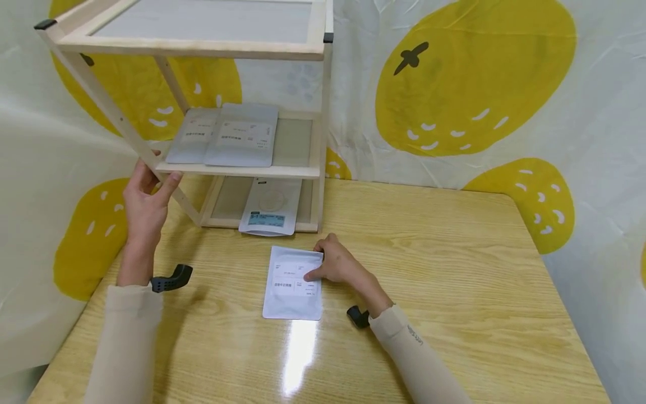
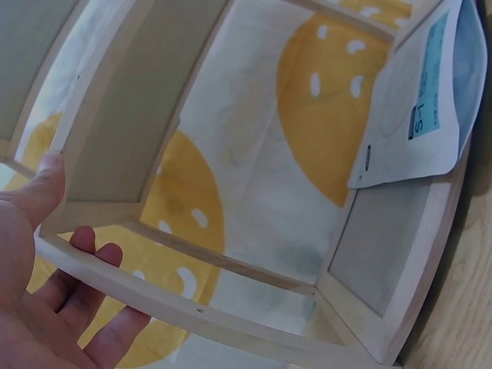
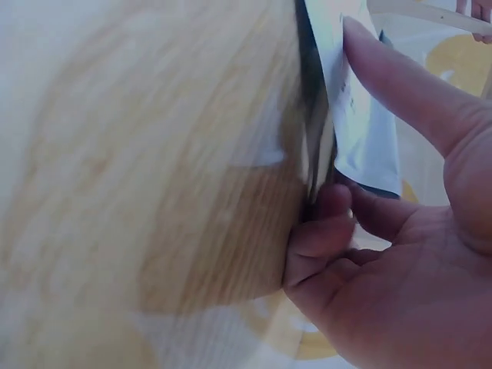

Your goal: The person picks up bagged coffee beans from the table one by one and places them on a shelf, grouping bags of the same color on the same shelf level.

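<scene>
A wooden shelf rack (image 1: 237,170) stands at the back left of the table. My left hand (image 1: 146,196) grips its front left post at the middle shelf, thumb on the shelf edge and fingers behind the post, as the left wrist view shows. A flat white pouch (image 1: 290,303) with printed text is at the table's middle, in front of the rack. My right hand (image 1: 335,261) pinches its upper right edge, thumb on the face and fingers beneath. In the right wrist view the pouch (image 3: 361,131) is seen edge-on, tilted off the table surface.
Two overlapping white pouches (image 1: 242,134) lie on the middle shelf. Another white pouch (image 1: 270,205) with a blue label lies on the bottom shelf, overhanging its front edge. A fruit-patterned curtain (image 1: 353,84) hangs behind the wooden table (image 1: 454,269).
</scene>
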The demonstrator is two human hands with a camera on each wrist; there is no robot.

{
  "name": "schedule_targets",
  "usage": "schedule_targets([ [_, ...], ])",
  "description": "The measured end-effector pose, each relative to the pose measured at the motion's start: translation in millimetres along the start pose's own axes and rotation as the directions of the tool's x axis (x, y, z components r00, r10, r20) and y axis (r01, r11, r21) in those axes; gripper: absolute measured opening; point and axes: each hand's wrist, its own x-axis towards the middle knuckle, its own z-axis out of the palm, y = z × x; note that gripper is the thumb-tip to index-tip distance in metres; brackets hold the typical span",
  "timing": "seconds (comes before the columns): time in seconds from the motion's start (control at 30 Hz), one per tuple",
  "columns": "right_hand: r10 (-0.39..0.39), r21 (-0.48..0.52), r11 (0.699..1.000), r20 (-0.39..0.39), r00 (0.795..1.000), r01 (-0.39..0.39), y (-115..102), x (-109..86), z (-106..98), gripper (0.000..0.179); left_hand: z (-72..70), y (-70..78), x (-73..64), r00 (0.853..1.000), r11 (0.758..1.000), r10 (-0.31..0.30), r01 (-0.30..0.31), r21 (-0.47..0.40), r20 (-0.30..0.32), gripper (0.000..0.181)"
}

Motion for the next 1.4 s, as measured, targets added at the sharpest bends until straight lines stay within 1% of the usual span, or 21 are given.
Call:
schedule_targets([
  [0.07, -0.002, 0.031, 1.000, 0.000, 1.000, 0.002, 1.3, -0.2, -1.5, 0.048, 0.0, -0.5, -0.2, 1.000, 1.000, 0.001, -0.001, -0.002, 0.004, 0.045],
  [0.13, -0.011, 0.084, 0.996, -0.010, 1.000, 0.012, 2.5, -0.6, -4.2, 0.047, 0.0, -0.9, -0.5, 1.000, 1.000, 0.001, -0.001, -0.004, 0.007, 0.046],
  [0.23, -0.052, 0.181, 0.982, -0.013, 0.999, 0.054, 5.6, -1.0, -8.1, 0.050, 0.1, -1.0, -0.5, 1.000, 1.000, -0.001, 0.001, -0.007, 0.010, 0.046],
  [0.3, -0.100, 0.268, 0.959, 0.004, 0.995, 0.096, 7.5, -1.1, -9.7, 0.054, 0.2, -0.9, -0.4, 1.000, 1.000, -0.003, 0.003, -0.004, 0.010, 0.047],
  [0.4, -0.182, 0.397, 0.905, 0.035, 0.983, 0.153, 10.3, -0.9, -9.3, 0.064, 0.6, -0.5, 0.0, 1.000, 1.000, -0.006, 0.006, -0.002, 0.010, 0.048],
  [0.47, -0.237, 0.451, 0.871, 0.038, 0.971, 0.195, 10.5, -1.5, -8.5, 0.076, 0.9, -0.2, 0.4, 1.000, 1.000, -0.007, 0.007, -0.003, 0.012, 0.049],
  [0.5, -0.258, 0.462, 0.860, 0.032, 0.966, 0.215, 10.2, -1.8, -8.1, 0.082, 1.1, 0.0, 0.5, 1.000, 1.000, -0.009, 0.009, -0.005, 0.012, 0.049],
  [0.53, -0.276, 0.471, 0.851, 0.027, 0.961, 0.231, 9.6, -2.1, -7.7, 0.085, 1.3, 0.2, 0.6, 1.000, 1.000, -0.011, 0.011, -0.007, 0.011, 0.049],
  [0.6, -0.306, 0.461, 0.846, 0.010, 0.952, 0.268, 7.8, -3.6, -7.5, 0.089, 1.7, 0.5, 0.7, 1.000, 1.000, -0.013, 0.013, -0.008, 0.010, 0.049],
  [0.7, -0.339, 0.431, 0.845, -0.028, 0.940, 0.317, 3.4, -6.3, -8.5, 0.081, 2.3, 0.9, 0.7, 1.000, 1.000, -0.015, 0.015, -0.001, 0.009, 0.048],
  [0.83, -0.369, 0.387, 0.841, -0.103, 0.924, 0.379, -4.1, -10.6, -12.3, 0.065, 3.0, 1.5, 1.0, 1.000, 1.000, -0.007, 0.007, 0.008, 0.007, 0.047],
  [0.97, -0.382, 0.393, 0.822, -0.157, 0.911, 0.412, -13.3, -13.6, -16.6, 0.055, 2.9, 2.2, 0.4, 1.000, 1.000, -0.006, 0.006, 0.002, 0.003, 0.047],
  [1.03, -0.396, 0.397, 0.810, -0.175, 0.902, 0.432, -17.7, -14.8, -18.6, 0.052, 2.9, 2.4, 0.1, 1.000, 1.000, -0.005, 0.005, 0.003, 0.004, 0.047],
  [1.1, -0.411, 0.386, 0.803, -0.193, 0.891, 0.454, -22.1, -15.9, -20.3, 0.050, 3.0, 2.5, 0.0, 1.000, 1.000, -0.004, 0.004, 0.004, 0.007, 0.048],
  [1.23, -0.436, 0.364, 0.793, -0.220, 0.873, 0.488, -31.7, -17.5, -24.0, 0.046, 2.6, 1.7, 0.2, 1.000, 1.000, 0.001, -0.001, 0.001, 0.008, 0.048],
  [1.4, -0.449, 0.381, 0.769, -0.251, 0.857, 0.514, -45.1, -18.1, -28.7, 0.045, 0.0, 0.3, 0.1, 1.000, 1.000, -0.001, 0.001, -0.001, 0.003, 0.047],
])
